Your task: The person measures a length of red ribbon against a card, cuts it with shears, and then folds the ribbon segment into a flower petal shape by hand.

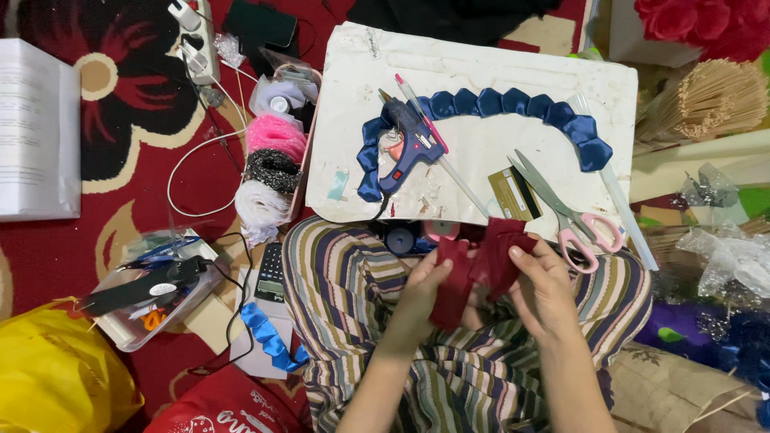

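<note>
dark red ribbon [481,265] | left hand [421,301], right hand [545,293] both pinching it, fingers up | over lap

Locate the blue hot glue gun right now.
In the head view, the blue hot glue gun lies on the left part of the white board, over the left end of the folded blue ribbon strip, left of the pink-handled scissors.
</note>
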